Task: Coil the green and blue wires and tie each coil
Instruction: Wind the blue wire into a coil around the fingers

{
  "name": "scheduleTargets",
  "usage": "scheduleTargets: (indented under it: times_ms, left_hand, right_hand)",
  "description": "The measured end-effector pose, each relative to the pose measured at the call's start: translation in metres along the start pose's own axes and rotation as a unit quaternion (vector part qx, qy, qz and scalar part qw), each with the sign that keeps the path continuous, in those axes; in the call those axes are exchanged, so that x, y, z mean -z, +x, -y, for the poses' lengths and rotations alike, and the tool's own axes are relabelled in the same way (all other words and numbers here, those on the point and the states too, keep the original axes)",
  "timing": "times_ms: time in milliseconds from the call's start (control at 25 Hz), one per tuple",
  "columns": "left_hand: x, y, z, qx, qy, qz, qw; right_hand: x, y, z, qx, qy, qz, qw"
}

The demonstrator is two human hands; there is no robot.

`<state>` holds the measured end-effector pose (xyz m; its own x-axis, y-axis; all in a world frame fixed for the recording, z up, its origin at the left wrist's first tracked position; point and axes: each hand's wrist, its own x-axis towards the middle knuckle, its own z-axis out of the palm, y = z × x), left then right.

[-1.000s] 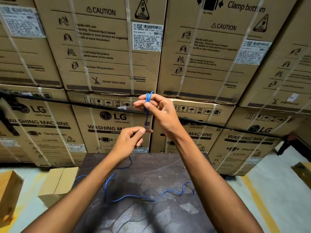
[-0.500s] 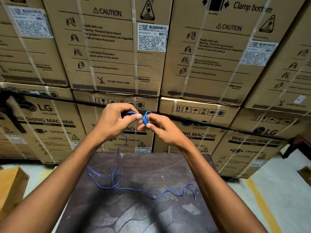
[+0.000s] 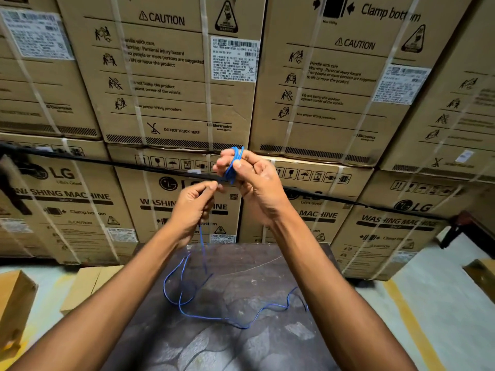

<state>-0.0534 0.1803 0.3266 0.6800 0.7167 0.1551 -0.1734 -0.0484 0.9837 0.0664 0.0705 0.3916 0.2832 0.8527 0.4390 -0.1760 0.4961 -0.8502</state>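
Your count around the dark table

You have one blue wire on it, two hands above it, and two small cartons left of it; printed boxes behind it run past view.

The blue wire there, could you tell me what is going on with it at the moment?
A person is winding the blue wire into a small coil, which the right hand grips in front of stacked washing machine boxes. The left hand pinches the strand just below the coil. Much of the wire lies loose in loops on the dark table. No tie shows yet, and no green wire is in view.
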Motion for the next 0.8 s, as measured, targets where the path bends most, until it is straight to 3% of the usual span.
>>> scheduleTargets:
  times_ms: [200, 280, 400, 520, 600, 680, 800]
  left_hand:
    - [-0.002, -0.022, 0.008, -0.090, 0.146, 0.079, 0.982]
    - [0.004, -0.026, -0.002, -0.125, 0.252, 0.090, 0.955]
    - [0.023, -0.025, -0.023, -0.175, 0.350, 0.031, 0.920]
    - [0.038, -0.014, -0.040, -0.213, 0.351, -0.029, 0.911]
    - [0.039, -0.003, -0.044, -0.221, 0.326, -0.023, 0.919]
    - [0.036, 0.007, -0.049, -0.218, 0.259, -0.026, 0.940]
    - [0.030, 0.016, -0.054, -0.179, 0.146, -0.062, 0.971]
  right_hand:
    - [0.003, 0.015, -0.010, 0.080, -0.218, -0.055, 0.971]
    - [0.009, 0.012, -0.020, 0.092, -0.352, -0.041, 0.931]
    - [0.030, 0.006, -0.032, 0.065, -0.512, 0.014, 0.857]
    - [0.040, -0.002, -0.036, -0.026, -0.474, 0.073, 0.877]
    - [0.032, -0.006, -0.033, -0.083, -0.420, 0.140, 0.893]
    - [0.025, -0.008, -0.024, -0.113, -0.302, 0.180, 0.929]
    - [0.021, -0.010, -0.009, -0.119, -0.144, 0.175, 0.967]
